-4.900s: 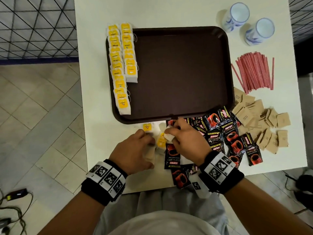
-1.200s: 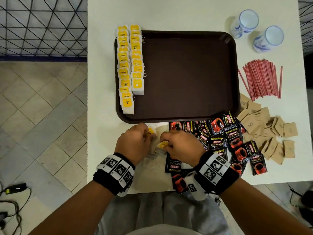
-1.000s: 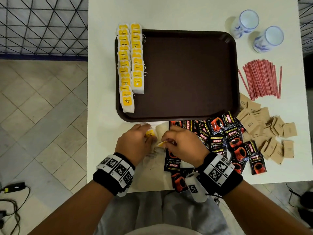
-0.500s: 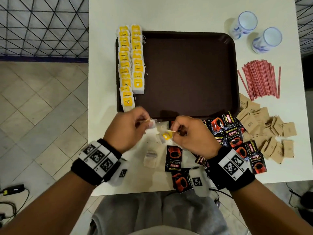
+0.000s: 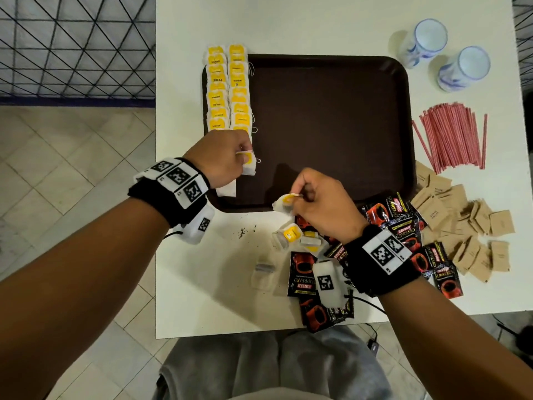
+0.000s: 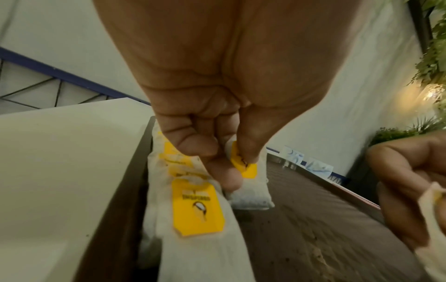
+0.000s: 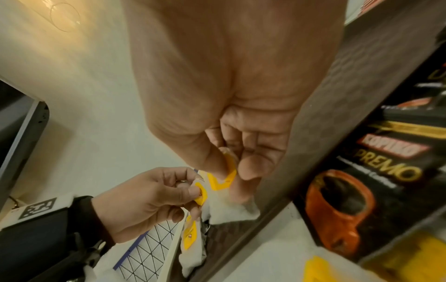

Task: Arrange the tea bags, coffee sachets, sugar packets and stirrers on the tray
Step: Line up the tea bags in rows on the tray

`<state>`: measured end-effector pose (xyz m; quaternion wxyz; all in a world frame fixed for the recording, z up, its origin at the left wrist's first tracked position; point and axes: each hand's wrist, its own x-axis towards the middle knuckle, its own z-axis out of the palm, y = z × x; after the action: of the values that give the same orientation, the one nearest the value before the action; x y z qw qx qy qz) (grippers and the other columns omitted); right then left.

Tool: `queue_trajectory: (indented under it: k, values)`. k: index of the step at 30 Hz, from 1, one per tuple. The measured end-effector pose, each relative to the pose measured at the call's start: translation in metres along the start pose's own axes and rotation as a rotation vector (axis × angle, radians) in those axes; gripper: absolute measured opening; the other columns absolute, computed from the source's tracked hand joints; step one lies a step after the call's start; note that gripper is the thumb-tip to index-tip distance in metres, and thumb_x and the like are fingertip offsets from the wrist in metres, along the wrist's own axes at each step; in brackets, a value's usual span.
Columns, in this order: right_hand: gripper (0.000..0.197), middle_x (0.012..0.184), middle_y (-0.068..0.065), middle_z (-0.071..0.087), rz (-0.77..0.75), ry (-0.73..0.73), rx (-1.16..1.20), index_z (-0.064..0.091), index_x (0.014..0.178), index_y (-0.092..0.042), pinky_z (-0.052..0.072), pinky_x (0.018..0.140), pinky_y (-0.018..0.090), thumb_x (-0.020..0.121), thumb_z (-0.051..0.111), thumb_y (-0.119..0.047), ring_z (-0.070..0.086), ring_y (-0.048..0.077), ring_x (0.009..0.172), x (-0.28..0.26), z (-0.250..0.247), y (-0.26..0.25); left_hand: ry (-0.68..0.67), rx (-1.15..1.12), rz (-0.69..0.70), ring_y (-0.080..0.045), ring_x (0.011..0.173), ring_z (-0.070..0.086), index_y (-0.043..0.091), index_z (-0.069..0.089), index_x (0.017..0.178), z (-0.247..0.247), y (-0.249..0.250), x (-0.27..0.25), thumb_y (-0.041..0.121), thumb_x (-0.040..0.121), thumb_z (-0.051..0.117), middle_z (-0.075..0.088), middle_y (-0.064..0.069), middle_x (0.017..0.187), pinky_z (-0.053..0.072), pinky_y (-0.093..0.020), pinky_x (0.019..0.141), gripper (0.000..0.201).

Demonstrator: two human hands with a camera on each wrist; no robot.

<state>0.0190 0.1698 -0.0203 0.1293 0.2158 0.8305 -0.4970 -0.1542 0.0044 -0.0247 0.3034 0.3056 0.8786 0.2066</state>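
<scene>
Half a second ago both hands were together over the near edge of the dark brown plastic tray (image 5: 331, 134), each with one white paper tea bag with a yellow tag. Now the left hand (image 5: 222, 158) is over the tray's 8 o'clock corner and pinches its tea bag (image 5: 248, 166) by the tag between thumb and forefinger. It holds the bag at the near end of the inner of the two tea bag rows (image 5: 227, 88); the left wrist view shows the bag low over the tray floor, but I cannot tell if it touches. The right hand (image 5: 317, 200) waits at the tray's 6 o'clock edge and pinches a second tea bag (image 5: 284, 204) in the same way.

I judge that the inner row soon gets one more bag and the right hand's bag follows. A few loose tea bags (image 5: 294, 236) lie on the white worktop (image 5: 202, 284). The black and red coffee sachets (image 5: 403, 226), the brown paper sugar packets (image 5: 467, 226) and the red stirrers (image 5: 452, 137) are not yet on the tray.

Readable writing: "RELAX" and "MOMENT" on yellow tags, "KOPIKO" and "SUPREMO" on the sachets. The other tags are too small to read.
</scene>
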Motion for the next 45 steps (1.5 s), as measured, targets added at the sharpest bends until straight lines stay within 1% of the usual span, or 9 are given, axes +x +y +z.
queue_trajectory:
  k: [8, 12, 21, 27, 30, 35, 38, 42, 45]
  values:
    - [0.01, 0.073, 0.005, 0.071, -0.017, -0.082, 0.023, 0.057, 0.089, -0.014, 0.06, 0.063, 0.036, 0.091, 0.063, -0.005, 0.072, 0.012, 0.064, 0.038, 0.009, -0.013, 0.07, 0.063, 0.021, -0.027, 0.099, 0.06, 0.017, 0.073, 0.105, 0.003, -0.001, 0.01, 0.02, 0.09, 0.064, 0.063, -0.007, 0.105, 0.048, -0.037, 0.084, 0.017]
    - [0.009, 0.068, 0.006, 0.073, -0.015, -0.121, 0.003, 0.06, 0.09, -0.014, 0.059, 0.066, 0.038, 0.091, 0.066, -0.008, 0.071, 0.015, 0.062, 0.055, 0.018, -0.019, 0.078, 0.087, 0.015, -0.029, 0.101, 0.06, 0.02, 0.071, 0.111, 0.0, -0.001, 0.014, 0.015, 0.089, 0.064, 0.063, -0.008, 0.107, 0.05, -0.043, 0.087, 0.024]
    - [0.008, 0.075, 0.016, 0.072, 0.008, -0.13, 0.01, 0.063, 0.089, -0.006, 0.06, 0.06, 0.037, 0.089, 0.071, -0.005, 0.072, 0.027, 0.063, 0.085, 0.03, -0.038, 0.134, 0.004, 0.005, -0.025, 0.085, 0.065, 0.024, 0.072, 0.087, -0.005, -0.006, 0.018, 0.009, 0.08, 0.068, 0.071, -0.001, 0.083, 0.054, -0.041, 0.077, 0.017]
    - [0.007, 0.066, 0.009, 0.067, 0.008, -0.102, -0.018, 0.066, 0.084, -0.006, 0.06, 0.053, 0.032, 0.086, 0.072, -0.004, 0.072, 0.024, 0.057, 0.093, 0.034, -0.045, 0.156, 0.033, 0.037, -0.029, 0.09, 0.064, 0.024, 0.075, 0.094, -0.005, -0.009, 0.02, 0.008, 0.083, 0.061, 0.072, -0.003, 0.093, 0.054, -0.043, 0.081, 0.024]
    - [0.007, 0.063, 0.001, 0.065, -0.003, -0.091, -0.066, 0.065, 0.084, -0.007, 0.061, 0.056, 0.036, 0.087, 0.071, -0.007, 0.07, 0.018, 0.053, 0.096, 0.037, -0.046, 0.155, 0.038, 0.042, -0.03, 0.091, 0.064, 0.023, 0.075, 0.095, -0.003, -0.01, 0.021, 0.007, 0.084, 0.06, 0.072, -0.004, 0.094, 0.053, -0.044, 0.083, 0.025]
    - [0.013, 0.067, 0.007, 0.068, 0.029, -0.043, -0.123, 0.06, 0.086, -0.007, 0.061, 0.059, 0.043, 0.083, 0.072, -0.01, 0.069, 0.018, 0.051, 0.104, 0.042, -0.044, 0.186, -0.007, 0.042, -0.027, 0.091, 0.064, 0.021, 0.074, 0.099, -0.003, -0.011, 0.022, 0.009, 0.086, 0.062, 0.07, -0.005, 0.099, 0.053, -0.043, 0.083, 0.021]
    - [0.018, 0.071, 0.007, 0.068, 0.047, -0.025, -0.128, 0.057, 0.087, -0.01, 0.06, 0.062, 0.046, 0.081, 0.074, -0.013, 0.069, 0.023, 0.06, 0.103, 0.041, -0.045, 0.252, -0.025, 0.053, -0.024, 0.089, 0.061, 0.018, 0.07, 0.102, -0.004, -0.01, 0.016, 0.016, 0.087, 0.065, 0.064, -0.006, 0.103, 0.051, -0.04, 0.082, 0.016]
    - [0.024, 0.078, 0.004, 0.068, 0.036, 0.026, -0.138, 0.06, 0.092, -0.014, 0.059, 0.069, 0.042, 0.081, 0.079, -0.024, 0.068, 0.021, 0.07, 0.078, 0.024, -0.045, 0.354, -0.104, 0.059, -0.014, 0.074, 0.058, 0.019, 0.068, 0.097, 0.0, -0.008, -0.017, 0.025, 0.084, 0.068, 0.064, -0.001, 0.09, 0.051, -0.032, 0.074, 0.014]
    - [0.014, 0.08, -0.002, 0.069, 0.047, -0.005, -0.235, 0.066, 0.09, -0.018, 0.057, 0.074, 0.037, 0.084, 0.077, -0.024, 0.066, 0.012, 0.073, 0.037, 0.006, -0.032, 0.261, -0.175, 0.065, -0.015, 0.071, 0.058, 0.023, 0.069, 0.09, 0.022, -0.005, -0.058, 0.03, 0.082, 0.067, 0.061, 0.004, 0.084, 0.052, -0.032, 0.07, 0.011]
